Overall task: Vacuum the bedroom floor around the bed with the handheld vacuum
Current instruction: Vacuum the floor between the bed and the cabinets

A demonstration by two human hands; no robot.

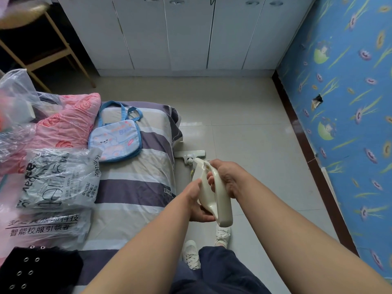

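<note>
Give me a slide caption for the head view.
Left hand and right hand grip a cream plastic handheld vacuum, its nozzle on the pale tiled floor beside the grey-striped bed.

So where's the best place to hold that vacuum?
Grip the vacuum by its looped rear handle, from above, as the right hand does: fingers wrap through the loop. The left hand cups the underside to steady it, with the head down on the floor.

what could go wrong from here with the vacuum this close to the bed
1. The floor head sits right beside the striped sheet where its corner hangs low; suction might grab the fabric.
2. The white shoes stand close behind the vacuum, so a backward stroke could bump a foot.
</note>
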